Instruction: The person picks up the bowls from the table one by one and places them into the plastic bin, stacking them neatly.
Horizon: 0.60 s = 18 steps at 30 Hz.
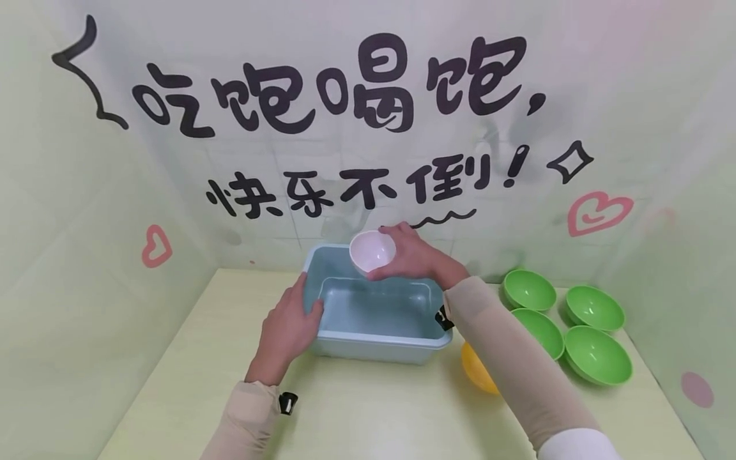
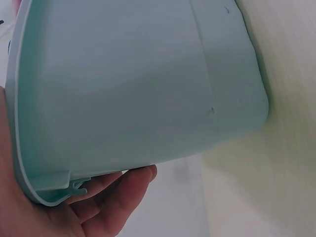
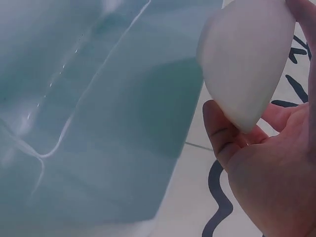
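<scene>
A light blue plastic basin (image 1: 376, 342) stands on the table near the back wall. My left hand (image 1: 292, 322) grips its left rim, the thumb over the inside edge; in the left wrist view the fingers (image 2: 126, 197) curl against the basin's outer wall (image 2: 128, 98). Above the back part of the basin, my right hand (image 1: 411, 252) holds a small white bowl (image 1: 370, 251) by its right side. The bowl is tilted, its inside turned toward the head camera. Its pale outside (image 3: 247, 59) shows in the right wrist view, pinched between thumb and fingers.
Several green bowls (image 1: 598, 354) stand at the right of the table. An orange-yellow rounded object (image 1: 478, 369) is partly hidden beneath my right forearm. Sheeting with black lettering (image 1: 379, 83) covers the back wall, and side walls (image 1: 75, 255) enclose the pale table (image 1: 345, 415).
</scene>
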Each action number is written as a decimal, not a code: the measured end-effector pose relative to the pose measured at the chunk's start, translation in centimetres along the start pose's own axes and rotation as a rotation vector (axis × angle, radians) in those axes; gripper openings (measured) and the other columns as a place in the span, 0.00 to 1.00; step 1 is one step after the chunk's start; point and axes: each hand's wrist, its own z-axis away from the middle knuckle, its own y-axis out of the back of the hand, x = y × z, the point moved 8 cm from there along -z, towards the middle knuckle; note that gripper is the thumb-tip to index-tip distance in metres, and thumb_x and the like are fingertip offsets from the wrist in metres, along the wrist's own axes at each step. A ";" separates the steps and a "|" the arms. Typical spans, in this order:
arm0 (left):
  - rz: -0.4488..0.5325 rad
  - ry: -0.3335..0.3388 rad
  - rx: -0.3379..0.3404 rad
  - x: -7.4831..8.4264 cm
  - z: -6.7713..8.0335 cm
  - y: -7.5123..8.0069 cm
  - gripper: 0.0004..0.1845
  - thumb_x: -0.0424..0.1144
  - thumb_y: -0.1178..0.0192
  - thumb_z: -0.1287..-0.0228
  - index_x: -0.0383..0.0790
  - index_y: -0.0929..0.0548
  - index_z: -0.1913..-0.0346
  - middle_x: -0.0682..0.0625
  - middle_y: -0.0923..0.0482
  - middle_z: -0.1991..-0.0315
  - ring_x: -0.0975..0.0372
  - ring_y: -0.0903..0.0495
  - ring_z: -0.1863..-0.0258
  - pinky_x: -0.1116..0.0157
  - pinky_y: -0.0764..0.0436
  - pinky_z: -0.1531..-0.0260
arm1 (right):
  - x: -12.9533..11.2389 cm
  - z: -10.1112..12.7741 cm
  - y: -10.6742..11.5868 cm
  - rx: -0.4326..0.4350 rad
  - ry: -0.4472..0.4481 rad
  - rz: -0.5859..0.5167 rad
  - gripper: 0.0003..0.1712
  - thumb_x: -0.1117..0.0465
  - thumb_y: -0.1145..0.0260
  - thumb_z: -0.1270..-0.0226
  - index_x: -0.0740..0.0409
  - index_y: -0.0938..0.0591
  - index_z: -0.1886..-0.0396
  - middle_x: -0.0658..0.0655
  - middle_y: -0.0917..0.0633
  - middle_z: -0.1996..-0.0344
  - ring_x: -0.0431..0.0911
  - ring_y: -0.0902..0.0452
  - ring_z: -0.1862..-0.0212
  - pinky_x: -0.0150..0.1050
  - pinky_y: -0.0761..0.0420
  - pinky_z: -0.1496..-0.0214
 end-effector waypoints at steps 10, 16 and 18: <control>0.009 0.002 0.011 0.2 -0.1 0.0 0.38 0.55 0.54 0.25 0.43 0.47 0.18 0.35 0.32 0.27 0.35 0.22 0.39 0.35 0.23 0.45 | -0.6 -0.5 -1.7 -0.058 0.036 0.038 0.63 0.35 0.17 0.61 0.53 0.32 0.26 0.57 0.30 0.38 0.50 0.33 0.38 0.51 0.22 0.38; -0.001 0.000 0.028 0.2 0.1 0.1 0.38 0.55 0.54 0.25 0.42 0.46 0.18 0.35 0.32 0.27 0.35 0.22 0.39 0.35 0.22 0.46 | -1.0 -0.6 -2.8 -0.099 0.039 0.093 0.67 0.33 0.18 0.61 0.54 0.36 0.23 0.58 0.32 0.37 0.52 0.30 0.39 0.52 0.21 0.38; 0.003 0.000 0.030 0.2 0.1 0.1 0.38 0.54 0.53 0.25 0.42 0.46 0.18 0.35 0.32 0.27 0.34 0.22 0.40 0.35 0.22 0.47 | -1.0 -0.5 -3.1 -0.104 0.034 0.112 0.67 0.33 0.18 0.61 0.53 0.36 0.23 0.58 0.32 0.38 0.52 0.30 0.39 0.52 0.21 0.38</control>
